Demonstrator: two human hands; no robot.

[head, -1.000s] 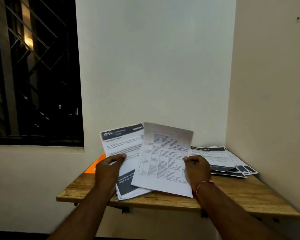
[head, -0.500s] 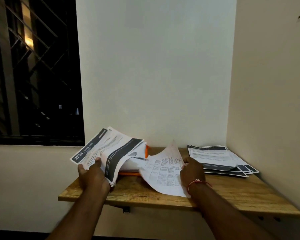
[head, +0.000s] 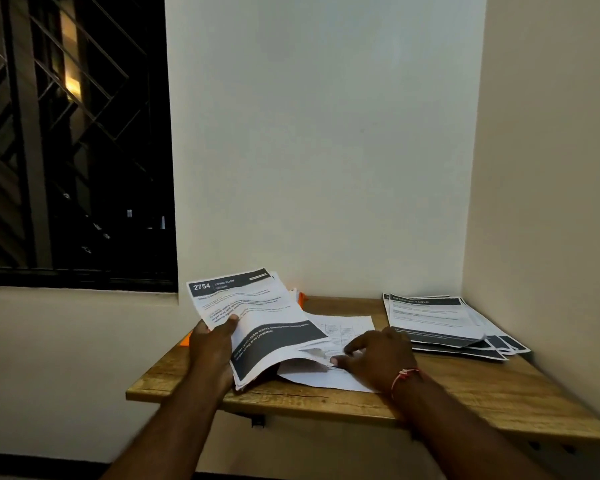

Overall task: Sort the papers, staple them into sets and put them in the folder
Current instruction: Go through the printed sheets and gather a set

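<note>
Paper bundle (head: 264, 320): several printed sheets. The top one is headed "2754 LIVING ROOM" on a dark band, with a second dark band across its lower part. Your left hand (head: 211, 346) grips the bundle at its left edge, thumb laid across the top sheet and the other fingers hidden beneath. The bundle is raised at a tilt over the left part of the wooden table (head: 482, 393), its near edge drooping towards the surface.

Gridded sheet (head: 345, 329): a single page printed with a table, lying flat on the wood just right of the bundle and partly under it. Your right hand (head: 378, 358) rests palm down on this sheet, fingers loosely stretched leftward with their tips at the bundle's drooping edge; the thumb is hidden. A red thread (head: 404, 375) circles that wrist.

Orange folder (head: 302, 300): mostly covered by the bundle. It shows as a sliver behind the bundle near the wall and as a corner at the table's left edge beside your left hand.

Fanned stack (head: 437, 320): further sheets with dark bands, the top one headed "DRESSING TABLE", lying in the far right corner, well apart from both hands.

Barred window (head: 77, 150): dark, to the left of the white wall (head: 326, 150).
</note>
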